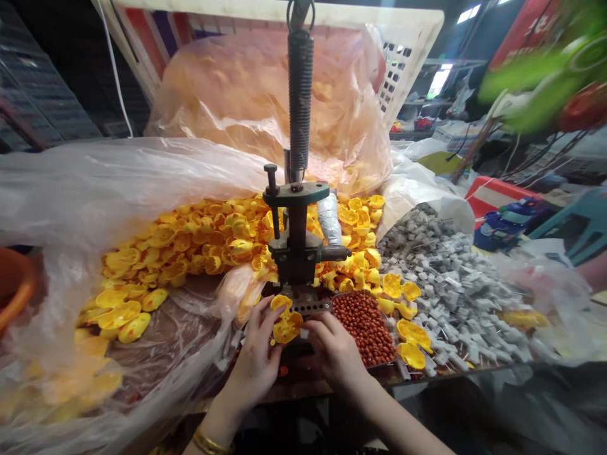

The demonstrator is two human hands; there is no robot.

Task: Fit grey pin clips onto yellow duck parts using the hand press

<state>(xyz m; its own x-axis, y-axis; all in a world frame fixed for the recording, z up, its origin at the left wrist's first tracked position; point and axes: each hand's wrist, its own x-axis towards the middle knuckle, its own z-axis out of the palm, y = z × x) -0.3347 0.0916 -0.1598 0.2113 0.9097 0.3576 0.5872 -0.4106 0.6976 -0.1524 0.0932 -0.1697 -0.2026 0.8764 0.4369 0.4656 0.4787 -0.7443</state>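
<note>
My left hand [256, 357] is closed on a hollow yellow plastic shell [287, 325], pinched between thumb and fingers with its inside facing me. Close to the shell's right edge is my right hand [337, 354]. Its fingers are curled together, and whatever they hold, if anything, is hidden. Both hands are just in front of a dark metal hand press [298, 253] with a coil spring on its upright. Behind the fingers, the press has a plate with a row of holes [313, 306]. A tray of small reddish-brown beads [363, 328] lies right of my right hand.
Yellow shells [190, 237] are heaped behind and left of the press on plastic sheeting [95, 183]. Grey square parts with thin pins [441, 272] are piled at the right. A bagged white crate [408, 69] leans behind. A green fan [545, 82] blurs at upper right.
</note>
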